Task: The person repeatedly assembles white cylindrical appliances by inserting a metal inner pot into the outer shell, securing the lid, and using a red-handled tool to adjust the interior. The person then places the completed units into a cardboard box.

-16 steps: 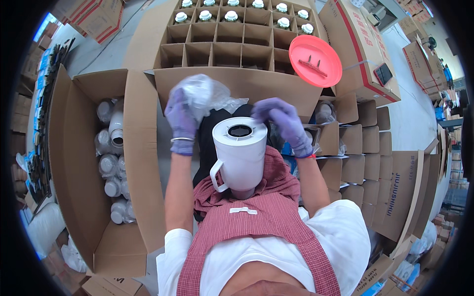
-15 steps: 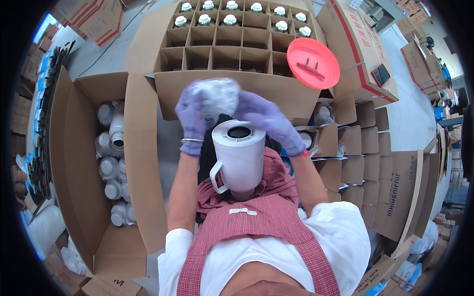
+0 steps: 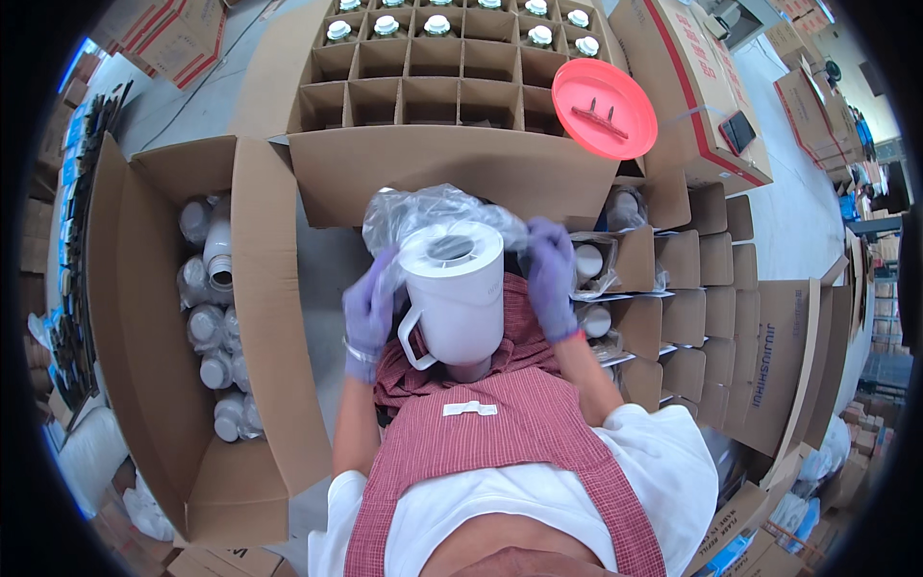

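Observation:
A white handled jug (image 3: 454, 313) rests at my lap, with its round, open-centred end facing up and its handle on the left. A clear plastic bag (image 3: 418, 205) is spread behind that end and partly over it. My left hand (image 3: 370, 303), in a purple glove, grips the bag's edge beside the jug. On the other side my right hand (image 3: 551, 274), gloved the same way, pinches the bag's opposite edge. Both hands' fingertips are partly hidden by the plastic.
On the left, an open carton (image 3: 264, 317) holds several bagged white bottles. A divided carton (image 3: 452, 168) with several white-capped bottles stands ahead, a red round tray (image 3: 606, 87) at its right corner. Cardboard dividers (image 3: 678, 317) and bagged items are on the right.
The bunched plastic bag has been opened out and lowered around the top of the jug. My hands have moved apart and down to either side of it.

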Demonstrator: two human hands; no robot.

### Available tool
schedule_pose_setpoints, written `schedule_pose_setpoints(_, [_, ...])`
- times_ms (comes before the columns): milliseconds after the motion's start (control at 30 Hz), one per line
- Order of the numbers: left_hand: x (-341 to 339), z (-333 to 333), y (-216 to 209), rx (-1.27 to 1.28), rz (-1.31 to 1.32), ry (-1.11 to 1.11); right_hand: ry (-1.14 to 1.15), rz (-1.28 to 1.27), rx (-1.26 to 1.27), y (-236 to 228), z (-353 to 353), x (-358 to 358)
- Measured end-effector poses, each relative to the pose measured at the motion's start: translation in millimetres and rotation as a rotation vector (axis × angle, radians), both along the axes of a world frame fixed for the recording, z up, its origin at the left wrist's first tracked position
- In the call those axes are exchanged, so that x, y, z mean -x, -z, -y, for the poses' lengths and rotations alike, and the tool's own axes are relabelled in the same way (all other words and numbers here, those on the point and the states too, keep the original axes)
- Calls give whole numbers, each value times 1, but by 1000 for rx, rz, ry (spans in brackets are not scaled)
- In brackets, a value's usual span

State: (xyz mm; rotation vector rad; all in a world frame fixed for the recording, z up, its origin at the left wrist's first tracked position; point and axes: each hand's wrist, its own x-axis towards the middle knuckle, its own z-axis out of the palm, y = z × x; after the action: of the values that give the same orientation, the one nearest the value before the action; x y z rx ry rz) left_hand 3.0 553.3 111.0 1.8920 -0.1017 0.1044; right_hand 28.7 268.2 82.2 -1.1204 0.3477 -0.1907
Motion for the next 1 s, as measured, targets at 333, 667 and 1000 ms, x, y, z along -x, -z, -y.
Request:
schedule_pose_setpoints(333, [59, 43, -14, 271, -122, -286, -655, 651, 1253, 8, 24, 135])
schedule_pose_setpoints(667, [10, 206, -86, 834, -72, -65, 360, -25, 131, -78, 37, 114])
schedule_pose_setpoints(1000, [142, 262, 3, 320, -189, 1962, 719, -153, 478, -115, 252, 379])
